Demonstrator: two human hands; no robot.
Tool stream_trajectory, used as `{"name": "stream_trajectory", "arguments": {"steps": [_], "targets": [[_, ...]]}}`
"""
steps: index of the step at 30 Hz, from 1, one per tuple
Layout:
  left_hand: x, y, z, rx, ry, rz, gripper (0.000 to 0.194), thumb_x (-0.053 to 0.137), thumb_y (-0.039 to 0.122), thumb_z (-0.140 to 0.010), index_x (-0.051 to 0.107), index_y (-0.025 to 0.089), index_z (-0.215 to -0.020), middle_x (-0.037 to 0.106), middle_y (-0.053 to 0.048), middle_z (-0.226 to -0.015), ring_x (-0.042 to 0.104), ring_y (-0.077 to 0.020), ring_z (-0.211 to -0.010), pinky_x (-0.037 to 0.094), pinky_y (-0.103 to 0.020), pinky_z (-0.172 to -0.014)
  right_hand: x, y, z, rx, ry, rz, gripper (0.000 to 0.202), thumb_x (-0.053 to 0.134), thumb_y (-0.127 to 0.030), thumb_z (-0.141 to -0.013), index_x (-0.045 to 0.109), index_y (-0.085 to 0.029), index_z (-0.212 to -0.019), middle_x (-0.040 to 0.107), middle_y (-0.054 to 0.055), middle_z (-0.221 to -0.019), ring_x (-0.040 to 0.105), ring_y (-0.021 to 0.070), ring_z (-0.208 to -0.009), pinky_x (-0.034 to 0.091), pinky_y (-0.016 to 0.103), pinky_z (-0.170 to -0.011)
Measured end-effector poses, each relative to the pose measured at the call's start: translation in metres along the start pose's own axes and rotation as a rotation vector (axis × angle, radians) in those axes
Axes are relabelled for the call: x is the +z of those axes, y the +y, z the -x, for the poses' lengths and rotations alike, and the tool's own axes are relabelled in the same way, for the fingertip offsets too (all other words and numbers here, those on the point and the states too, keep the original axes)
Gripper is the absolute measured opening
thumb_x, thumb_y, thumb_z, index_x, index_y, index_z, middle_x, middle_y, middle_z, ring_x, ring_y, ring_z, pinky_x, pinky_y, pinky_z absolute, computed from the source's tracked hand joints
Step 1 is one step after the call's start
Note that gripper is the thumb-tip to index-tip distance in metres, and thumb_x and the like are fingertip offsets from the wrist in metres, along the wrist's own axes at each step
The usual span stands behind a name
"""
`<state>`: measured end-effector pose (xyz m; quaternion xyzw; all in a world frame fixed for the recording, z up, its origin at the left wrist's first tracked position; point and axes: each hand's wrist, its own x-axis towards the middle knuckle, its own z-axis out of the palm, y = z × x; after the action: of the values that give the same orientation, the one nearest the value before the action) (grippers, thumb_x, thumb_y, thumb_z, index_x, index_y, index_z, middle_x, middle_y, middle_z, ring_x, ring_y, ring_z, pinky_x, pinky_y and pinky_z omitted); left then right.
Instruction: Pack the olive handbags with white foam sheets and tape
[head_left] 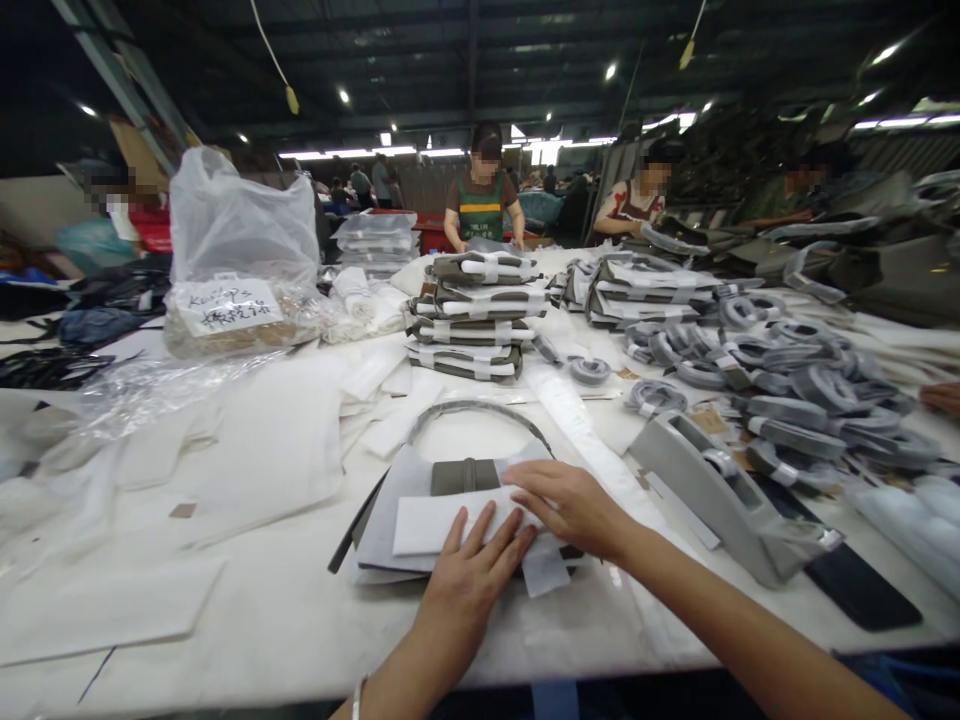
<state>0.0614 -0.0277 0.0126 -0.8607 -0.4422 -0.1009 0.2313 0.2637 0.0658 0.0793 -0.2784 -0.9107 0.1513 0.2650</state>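
Note:
A dark handbag with an arched handle point(480, 408) lies on the white table in front of me, its body covered by thin white wrapping point(382, 520). A folded white foam strip point(424, 525) rests across its front, below a grey-brown strap tab point(465, 477). My left hand point(476, 570) lies flat on the strip with its fingers spread. At the strip's right end is my right hand point(566, 505), its fingers extended over the wrapping and touching it. A translucent tape piece point(546, 570) hangs at the bag's lower right.
Stacked wrapped bags point(472, 325) stand behind. A grey tape dispenser point(720, 500), a dark phone-like slab point(862, 590) and many wrapped straps point(810, 400) lie right. Foam sheets point(262, 450) and a plastic sack point(240, 230) are left. A person point(484, 205) works across the table.

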Motion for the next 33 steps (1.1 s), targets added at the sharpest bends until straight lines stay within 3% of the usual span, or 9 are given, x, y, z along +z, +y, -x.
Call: {"name": "stream_trajectory", "arguments": {"steps": [3, 5, 13, 16, 19, 21, 26, 29, 33], "targets": [[0.003, 0.001, 0.001, -0.001, 0.018, -0.01, 0.06, 0.032, 0.008, -0.095, 0.03, 0.028, -0.152, 0.024, 0.008, -0.162, 0.036, -0.0255, -0.141, 0.034, -0.048, -0.112, 0.017, 0.017, -0.033, 0.065, -0.288, 0.162, 0.043, 0.057, -0.03, -0.097, 0.056, -0.014, -0.136, 0.059, 0.013, -0.139, 0.053, 0.0267, -0.132, 0.04, 0.047, -0.113], [0.003, 0.001, 0.001, -0.004, -0.003, 0.002, 0.059, 0.032, 0.009, -0.096, 0.03, 0.028, -0.152, 0.023, 0.008, -0.162, 0.035, -0.0257, -0.141, 0.035, -0.048, -0.112, 0.028, 0.023, -0.039, 0.126, -0.379, 0.255, 0.044, 0.053, -0.032, -0.099, 0.054, -0.01, -0.137, 0.058, 0.016, -0.14, 0.05, 0.0291, -0.134, 0.036, 0.051, -0.114], [0.003, 0.002, 0.003, -0.01, 0.012, 0.03, 0.059, 0.036, 0.009, -0.095, 0.033, 0.027, -0.151, 0.024, 0.007, -0.161, 0.037, -0.0265, -0.14, 0.035, -0.049, -0.113, 0.039, 0.021, -0.036, 0.26, -0.344, 0.383, 0.033, 0.049, -0.024, -0.099, 0.073, -0.002, -0.096, 0.073, 0.026, -0.097, 0.066, 0.0353, -0.107, 0.029, 0.06, -0.11], [0.004, 0.001, 0.003, 0.008, 0.034, 0.047, 0.06, 0.037, 0.007, -0.094, 0.034, 0.028, -0.151, 0.028, 0.008, -0.159, 0.04, -0.0266, -0.139, 0.036, -0.048, -0.113, 0.031, 0.028, -0.04, 0.201, -0.38, 0.323, 0.031, 0.05, -0.025, -0.099, 0.075, -0.009, -0.09, 0.075, 0.02, -0.097, 0.068, 0.0303, -0.105, 0.033, 0.055, -0.111], [0.002, 0.0, 0.002, 0.007, 0.017, 0.092, 0.06, 0.037, 0.007, -0.095, 0.032, 0.028, -0.151, 0.033, 0.006, -0.158, 0.041, -0.0263, -0.139, 0.036, -0.048, -0.113, 0.015, 0.03, -0.026, 0.133, -0.398, 0.215, 0.031, 0.045, -0.027, -0.102, 0.075, -0.019, -0.1, 0.075, 0.009, -0.111, 0.065, 0.0237, -0.115, 0.035, 0.049, -0.114], [-0.001, 0.0, 0.002, -0.008, -0.021, 0.139, 0.061, 0.038, 0.008, -0.096, 0.029, 0.028, -0.152, 0.035, 0.004, -0.157, 0.04, -0.0265, -0.14, 0.037, -0.05, -0.113, 0.005, 0.023, -0.004, 0.136, -0.281, 0.109, 0.031, 0.043, -0.029, -0.103, 0.072, -0.023, -0.11, 0.073, 0.005, -0.118, 0.063, 0.0209, -0.119, 0.037, 0.047, -0.115], [-0.006, 0.0, 0.002, -0.043, -0.073, 0.25, 0.066, 0.038, 0.004, -0.094, 0.025, 0.03, -0.153, 0.037, 0.003, -0.157, 0.036, -0.0272, -0.143, 0.036, -0.054, -0.114, 0.001, -0.017, 0.082, 0.106, 0.269, 0.037, 0.032, 0.054, -0.024, -0.098, 0.062, -0.026, -0.129, 0.069, 0.007, -0.126, 0.063, 0.0213, -0.12, 0.05, 0.04, -0.108], [-0.007, 0.0, 0.002, -0.051, -0.091, 0.291, 0.067, 0.037, 0.003, -0.094, 0.023, 0.032, -0.153, 0.034, 0.007, -0.158, 0.034, -0.0272, -0.144, 0.035, -0.055, -0.115, 0.013, -0.032, 0.115, 0.008, 0.225, 0.203, 0.048, 0.061, -0.021, -0.094, 0.051, -0.025, -0.142, 0.063, 0.009, -0.135, 0.055, 0.0241, -0.13, 0.044, 0.047, -0.114], [-0.008, 0.0, 0.003, -0.048, -0.107, 0.305, 0.069, 0.039, 0.003, -0.093, 0.02, 0.03, -0.154, 0.032, 0.005, -0.159, 0.03, -0.027, -0.146, 0.032, -0.057, -0.117, 0.029, -0.032, 0.109, -0.031, 0.203, 0.328, 0.051, 0.06, -0.016, -0.094, 0.049, -0.023, -0.143, 0.061, 0.009, -0.138, 0.049, 0.024, -0.136, 0.035, 0.051, -0.119]]}}
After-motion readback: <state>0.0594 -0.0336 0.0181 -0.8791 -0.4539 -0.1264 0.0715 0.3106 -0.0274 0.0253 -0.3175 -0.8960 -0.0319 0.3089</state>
